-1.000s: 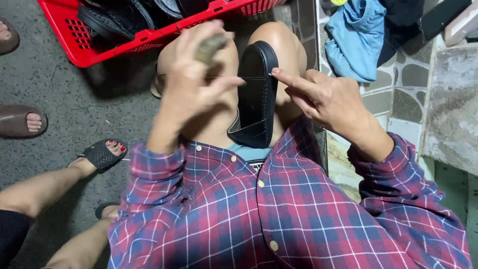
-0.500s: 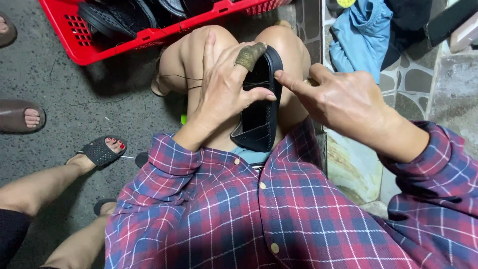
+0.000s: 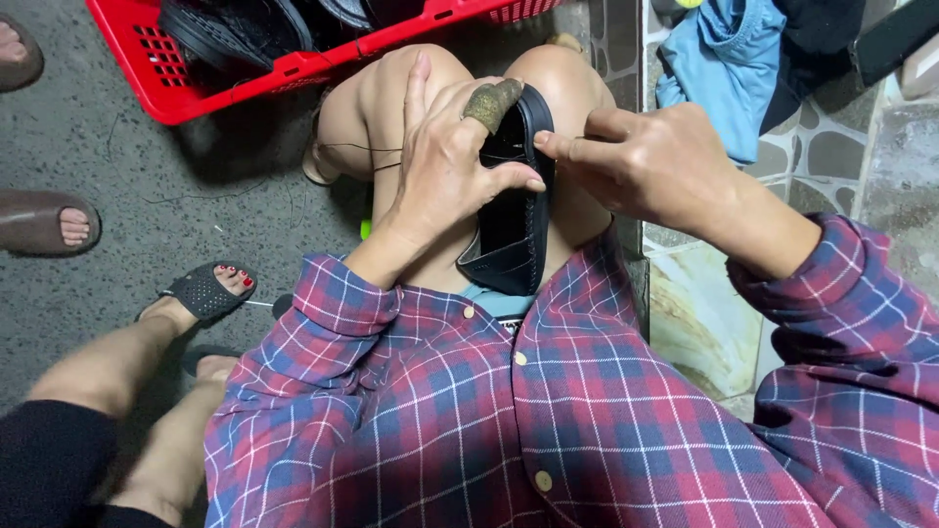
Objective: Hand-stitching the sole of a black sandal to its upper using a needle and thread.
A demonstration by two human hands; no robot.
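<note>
A black shoe upper stands on edge between my bare knees. My left hand grips it from the left, thumb pressed on its side, with a worn greenish finger guard on the index finger. My right hand pinches the shoe's upper right edge with thumb and forefinger. Whether it holds a needle or thread I cannot tell. A thin dark thread runs across my left knee. My sleeves are red and blue plaid.
A red plastic basket with several black shoe parts sits ahead on the grey floor. Blue cloth lies on the tiled ledge at right. Another person's legs and black sandal are at left, a brown sandalled foot beyond.
Both hands have drawn closer together on the shoe. My left hand slid down and gripped its side, and my right hand moved in to pinch the edge.
</note>
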